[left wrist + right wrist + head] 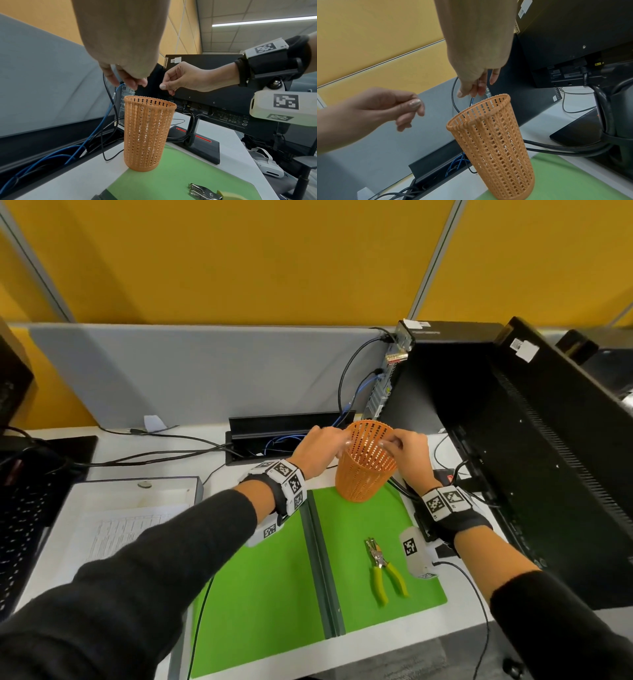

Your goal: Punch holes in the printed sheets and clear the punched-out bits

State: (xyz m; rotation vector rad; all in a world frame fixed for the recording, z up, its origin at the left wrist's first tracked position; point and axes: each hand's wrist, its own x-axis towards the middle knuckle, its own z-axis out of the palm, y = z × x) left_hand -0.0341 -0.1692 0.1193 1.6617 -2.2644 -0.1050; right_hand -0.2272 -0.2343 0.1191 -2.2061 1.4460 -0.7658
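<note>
An orange mesh basket [364, 474] [147, 135] [493, 142] stands upright on the far edge of an open green folder [267, 577]. Both hands hover just above its rim. My left hand [337, 445] [132, 83] [412, 108] has its thumb pressed to curled fingers. My right hand [394, 444] [164, 87] [474, 90] pinches its fingertips together the same way. Anything between the fingers is too small to see. A hole punch [382, 566] [205, 193] with yellow-green handles lies on the folder's right half. The printed sheets [126, 529] lie to the left on a white box.
A black monitor back [548, 457] and its stand base [197, 146] crowd the right side. A PC tower [428, 378] stands behind the basket. An open cable tray [284, 426] with blue and black cables runs along the rear. A keyboard [20, 535] sits at far left.
</note>
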